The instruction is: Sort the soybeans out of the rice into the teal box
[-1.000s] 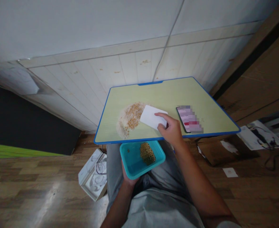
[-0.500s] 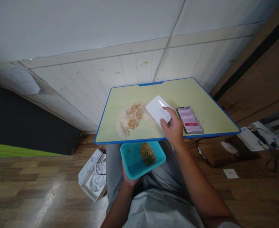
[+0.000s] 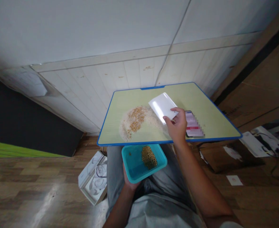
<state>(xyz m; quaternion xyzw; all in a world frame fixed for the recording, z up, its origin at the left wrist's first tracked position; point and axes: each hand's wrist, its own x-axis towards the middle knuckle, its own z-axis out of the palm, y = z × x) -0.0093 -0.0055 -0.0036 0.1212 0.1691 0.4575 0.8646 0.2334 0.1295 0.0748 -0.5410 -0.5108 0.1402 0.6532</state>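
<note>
My right hand point(image 3: 177, 124) pinches a thin white card-like sheet point(image 3: 162, 106) by its near right corner, tilted over the table point(image 3: 196, 95). Left of the sheet lies a spread of pale rice-like grains point(image 3: 124, 128) with a patch of round yellow beans point(image 3: 136, 125) on it. Below the table's front edge, my left hand point(image 3: 129, 183) holds a teal plastic tub point(image 3: 132, 163) over my lap, its fingers mostly hidden under the tub. A heap of beans point(image 3: 149, 157) rests in the tub's right half, and a small bit lies at its left.
A phone point(image 3: 193, 125) with a lit screen lies right of my right hand. The white panelled wall point(image 3: 130, 74) stands behind the table. On the floor are an open white box point(image 3: 93, 182) at left and a brown cardboard box point(image 3: 225, 158) at right.
My right hand has moved slightly right with the white sheet, which is tilted more and shows a brighter glare. It now overlaps the phone's left edge. The tub looks unchanged.
</note>
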